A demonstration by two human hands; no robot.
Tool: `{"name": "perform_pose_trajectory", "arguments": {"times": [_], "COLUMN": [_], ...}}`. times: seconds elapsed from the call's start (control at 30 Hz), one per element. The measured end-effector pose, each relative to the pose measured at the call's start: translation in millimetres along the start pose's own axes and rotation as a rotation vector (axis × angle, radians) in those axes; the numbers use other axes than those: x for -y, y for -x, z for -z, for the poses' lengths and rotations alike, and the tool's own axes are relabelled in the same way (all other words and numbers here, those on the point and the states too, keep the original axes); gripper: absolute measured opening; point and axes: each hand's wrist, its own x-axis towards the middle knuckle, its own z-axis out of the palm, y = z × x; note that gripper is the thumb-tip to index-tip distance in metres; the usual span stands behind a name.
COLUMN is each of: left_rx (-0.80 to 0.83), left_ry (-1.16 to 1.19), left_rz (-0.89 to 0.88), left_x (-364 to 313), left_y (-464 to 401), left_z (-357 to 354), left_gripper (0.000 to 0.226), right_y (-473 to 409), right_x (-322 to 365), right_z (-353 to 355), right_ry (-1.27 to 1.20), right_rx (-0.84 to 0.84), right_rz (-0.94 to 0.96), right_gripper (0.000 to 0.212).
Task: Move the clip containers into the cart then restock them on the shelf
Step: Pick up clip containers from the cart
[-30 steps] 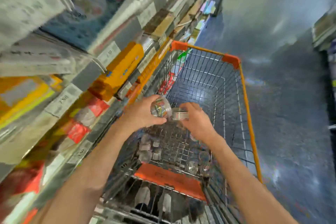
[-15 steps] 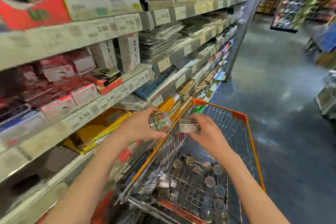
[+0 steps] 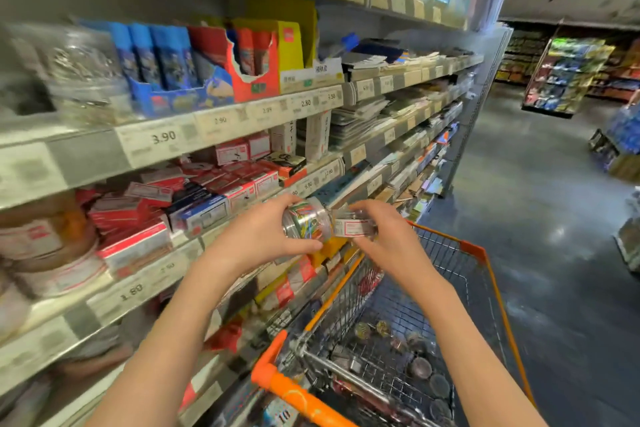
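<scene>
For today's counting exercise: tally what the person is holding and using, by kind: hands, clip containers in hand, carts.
Hands: 2, left hand and right hand
Clip containers in hand: 2, round tub and labelled container
Carts: 1, cart
Total: 5

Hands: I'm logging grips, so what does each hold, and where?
Left hand grips the clear round clip container round its side wall; right hand pinches a smaller clear labelled container by its sides.

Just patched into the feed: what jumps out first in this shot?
Two hands at centre, each holding a clear clip jar: the left hand grips one full of coloured clips, the right hand a labelled one. Below them sits an orange-trimmed cart with more jars; stocked shelves fill the left.
</scene>
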Motion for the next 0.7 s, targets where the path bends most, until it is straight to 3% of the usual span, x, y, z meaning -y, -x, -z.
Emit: {"name": "perform_pose_trajectory", "arguments": {"times": [0.33, 0.7], "left_rx": [-0.178, -0.45], "left_ry": [-0.064, -0.038], "left_rz": [0.094, 0.29], "left_x": [3.8, 8.1], "left_y": [54.1, 122.9], "left_z": [64.3, 111.0], "left_gripper": [0.084, 0.078], "right_y": [-9.2, -40.5], "right_x": [66.0, 122.2], "right_z": [13.1, 13.8], "right_ry": [-0.043, -0.195], "right_rx": [-0.033, -0.006], "right_rz": [0.156, 0.48], "right_gripper": [0.044, 0.05]}}
